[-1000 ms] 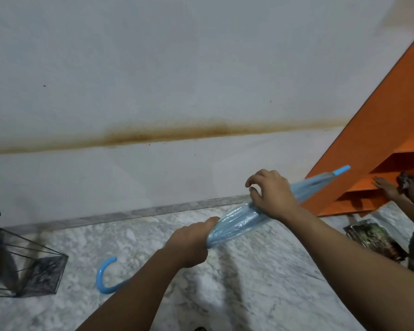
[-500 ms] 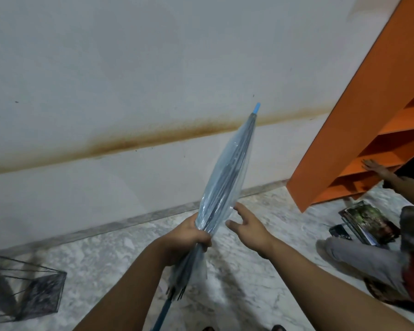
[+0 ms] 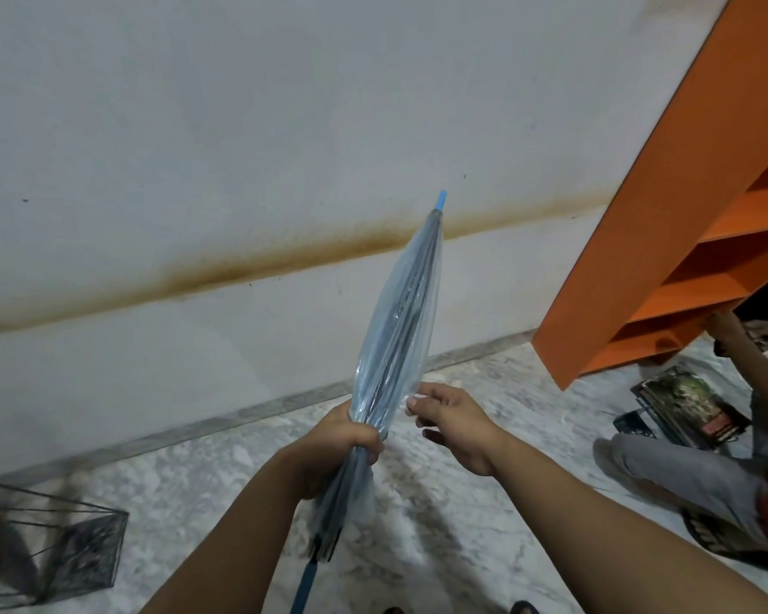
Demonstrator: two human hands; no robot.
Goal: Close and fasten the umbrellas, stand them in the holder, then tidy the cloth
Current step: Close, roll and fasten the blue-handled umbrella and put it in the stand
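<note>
Since half a second ago the right hand (image 3: 455, 421) has closed in on the umbrella (image 3: 402, 321): its fingertips now pinch the canopy's loose edge, where before they hung spread and clear of it. The tilt has barely changed, blue tip up toward the stained wall (image 3: 196, 148), shaft running down out of the frame's lower centre.

The left hand (image 3: 351, 440) is clamped round the gathered canopy at mid-frame, fingers curled tight.

The canopy looks like thin clear plastic over dark ribs: light, soft, probably slick, likely to spring open again if released. The ribs give stiffness, so the bunched waist under the left hand seems the sound place to hold, leaving the right to wind the slack and find the strap, which I cannot make out.

Count: one umbrella, one wire holder (image 3: 49, 556) at lower left, well apart. One orange shelf (image 3: 639, 259) at upper right, with another person (image 3: 701, 480) and some books (image 3: 692, 405) below it. No cloth in view.
</note>
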